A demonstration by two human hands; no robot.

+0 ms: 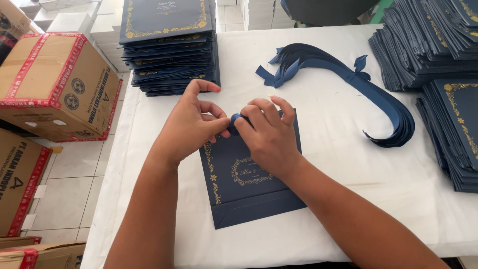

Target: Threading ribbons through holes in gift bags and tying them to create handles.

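Observation:
A flat navy paper bag [239,194] with gold floral print lies on the white table [328,164] in front of me. At the bag's top edge my left hand [191,124] and my right hand [266,134] meet. Both pinch a small navy ribbon [235,118] between fingers and thumbs. The ribbon is mostly hidden by my fingers, so how it sits on the bag cannot be seen.
A bundle of navy ribbons [348,82] curves across the table behind my hands. Stacks of navy bags stand at the back left [169,47] and along the right [443,55]. Cardboard boxes [55,82] sit on the tiled floor to the left.

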